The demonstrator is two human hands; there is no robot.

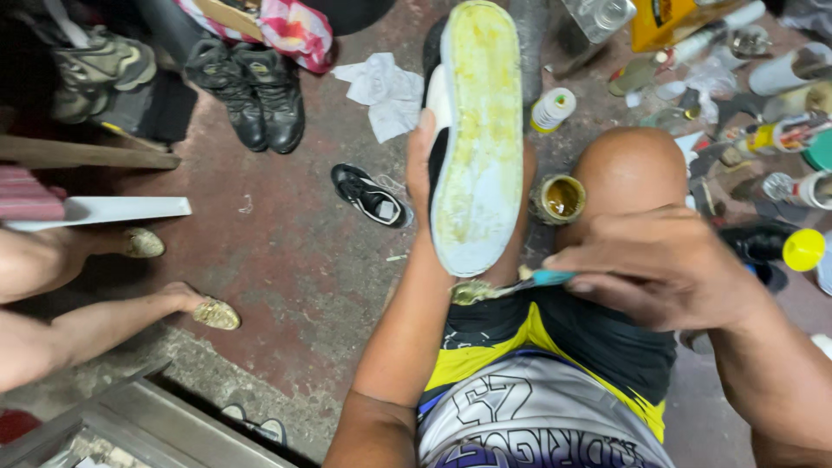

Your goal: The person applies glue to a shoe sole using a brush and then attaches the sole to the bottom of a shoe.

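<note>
My left hand (422, 165) holds a shoe (475, 130) sole-up, thumb on its left edge; the pale sole is smeared with yellowish glue. My right hand (659, 269) grips a small brush with a blue-green handle (507, 286), its glue-laden bristles just below the shoe's near end. An open tin of amber glue (559, 198) stands on the floor between my knees, beside my right knee (631, 169).
A black sneaker (371, 196) lies on the red floor, a pair of black boots (256, 87) farther back, and a white rag (386, 91). Bottles, tubes and a thread spool (553, 108) crowd the right. Another person's legs (95, 303) reach in from the left.
</note>
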